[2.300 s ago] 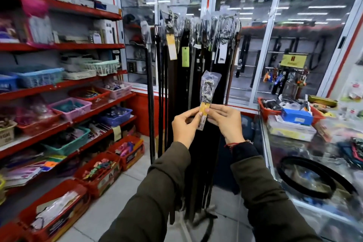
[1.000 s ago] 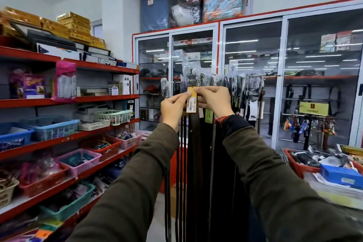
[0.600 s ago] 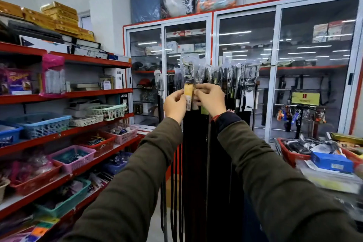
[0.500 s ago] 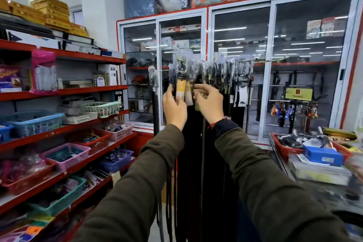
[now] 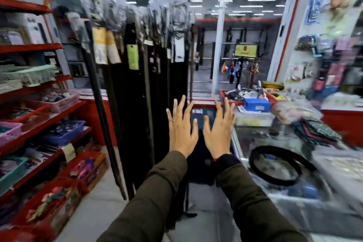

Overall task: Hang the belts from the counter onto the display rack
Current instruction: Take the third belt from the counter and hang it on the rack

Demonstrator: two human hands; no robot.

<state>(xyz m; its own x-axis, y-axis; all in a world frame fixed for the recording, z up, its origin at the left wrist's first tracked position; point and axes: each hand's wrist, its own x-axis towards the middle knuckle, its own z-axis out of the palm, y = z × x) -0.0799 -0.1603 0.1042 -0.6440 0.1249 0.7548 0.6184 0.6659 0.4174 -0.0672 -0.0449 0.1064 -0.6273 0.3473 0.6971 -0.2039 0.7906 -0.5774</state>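
Many black belts [image 5: 137, 88] hang in a row from the display rack [image 5: 125, 12], their buckles wrapped in clear plastic, some with yellow or green tags. One yellow-tagged belt [image 5: 99, 45] hangs near the left end. A black belt [image 5: 275, 165] lies coiled in a loop on the glass counter [image 5: 334, 198] at the right. My left hand [image 5: 181, 129] and my right hand [image 5: 218, 127] are side by side, low, in front of the rack's right edge, fingers spread, holding nothing.
Red shelves [image 5: 35, 127] with coloured baskets of small goods line the left. Glass cabinets [image 5: 220, 45] stand behind the rack. A red tray [image 5: 231, 102] with a blue box [image 5: 255, 104], packets and folded cloth crowd the counter. The floor below is grey tile.
Both hands have let go of the yellow-tagged belt, which now hangs on the rack, and dropped down and rightward. My view has swung down toward the counter.
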